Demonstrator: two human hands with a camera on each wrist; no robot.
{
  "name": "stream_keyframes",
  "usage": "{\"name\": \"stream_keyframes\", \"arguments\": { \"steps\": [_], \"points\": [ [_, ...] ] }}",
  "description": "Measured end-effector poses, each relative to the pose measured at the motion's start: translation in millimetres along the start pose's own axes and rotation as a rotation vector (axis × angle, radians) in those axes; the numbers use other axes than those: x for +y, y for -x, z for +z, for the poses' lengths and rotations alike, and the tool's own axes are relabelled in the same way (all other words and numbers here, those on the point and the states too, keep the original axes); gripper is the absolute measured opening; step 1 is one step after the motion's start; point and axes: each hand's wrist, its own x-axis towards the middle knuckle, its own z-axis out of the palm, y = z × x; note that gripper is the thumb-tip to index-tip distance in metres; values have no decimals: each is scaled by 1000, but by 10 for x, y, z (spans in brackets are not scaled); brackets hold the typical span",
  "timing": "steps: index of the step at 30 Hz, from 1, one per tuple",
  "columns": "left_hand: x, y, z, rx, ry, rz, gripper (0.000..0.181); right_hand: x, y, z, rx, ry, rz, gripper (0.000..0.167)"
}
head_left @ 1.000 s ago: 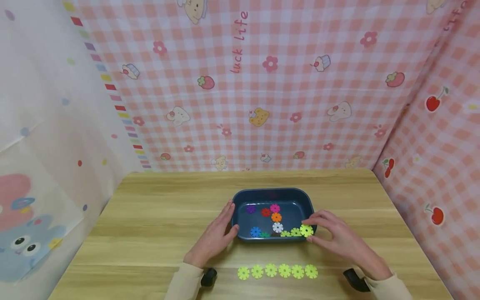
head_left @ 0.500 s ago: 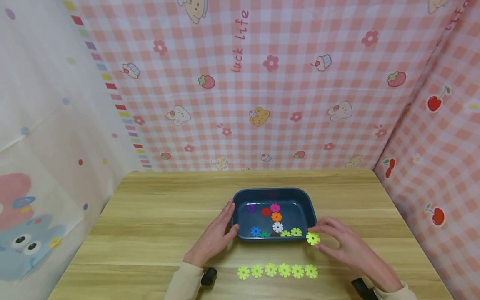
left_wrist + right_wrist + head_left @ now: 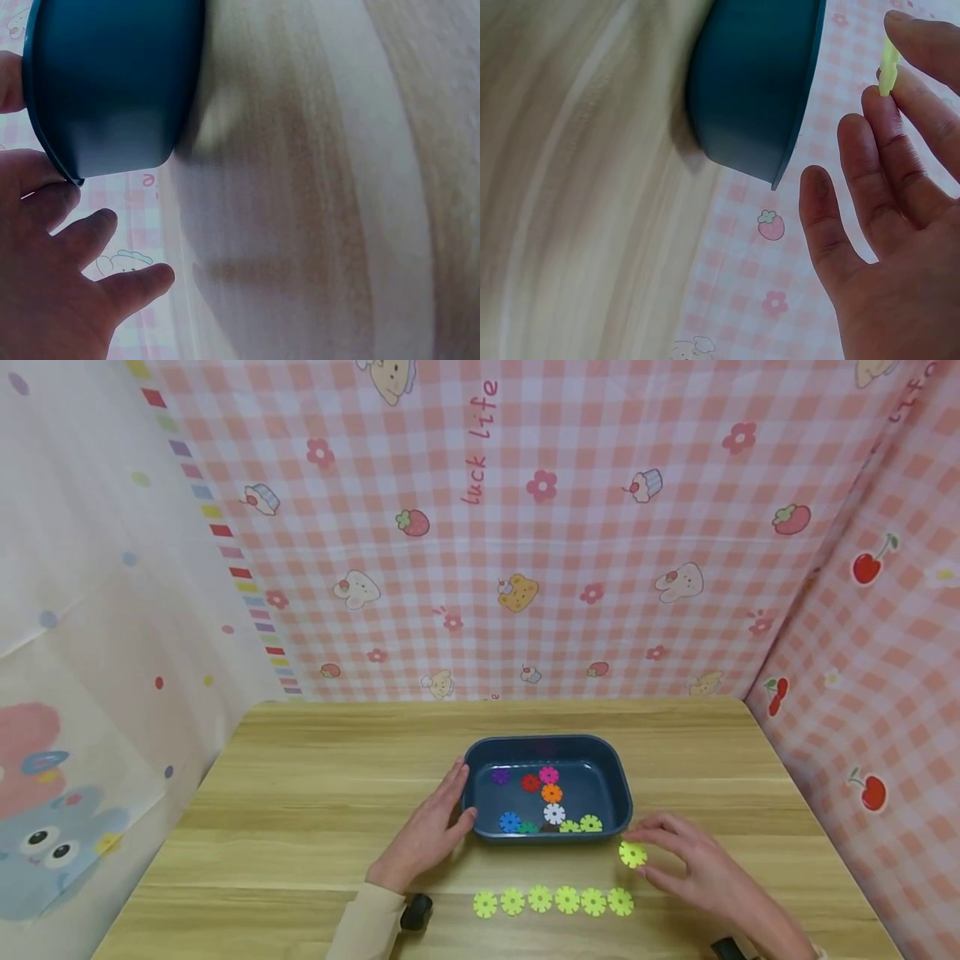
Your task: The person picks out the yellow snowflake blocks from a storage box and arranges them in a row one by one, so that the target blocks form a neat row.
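Observation:
My right hand (image 3: 693, 864) pinches a yellow-green notched plastic disc (image 3: 633, 854) between thumb and fingers, just off the front right corner of a dark blue tray (image 3: 547, 837). In the right wrist view the disc (image 3: 889, 69) is edge-on, and the other fingers are spread. At the tray's left side my left hand (image 3: 426, 839) touches the rim, its fingers extended. The left wrist view shows those fingers (image 3: 88, 232) fanned out by the tray corner. Several matching yellow-green discs (image 3: 567, 900) lie in a row on the table in front of the tray.
Inside the tray are loose notched discs in several colours, among them a blue disc (image 3: 510, 822), an orange disc (image 3: 552, 793) and a purple disc (image 3: 500, 776). The wooden table (image 3: 315, 777) meets a pink checked cloth (image 3: 480, 552) at the back.
From above the tray's front right corner, my right hand has brought the yellow-green disc out over the rim, toward the front and slightly right. The left hand has stayed at the tray.

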Motion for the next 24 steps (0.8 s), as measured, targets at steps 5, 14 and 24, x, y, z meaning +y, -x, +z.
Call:
{"name": "stream_keyframes", "arguments": {
  "steps": [5,14,24],
  "points": [
    [-3,-5,-7,-4,-4,6,70,-15,68,-17,-35,12,53,50],
    [1,-4,-9,0,-4,11,69,-52,173,-62,-198,8,206,37],
    [9,11,-13,-4,-7,5,69,4,352,-36,-318,-83,298,30]
  ]
}}
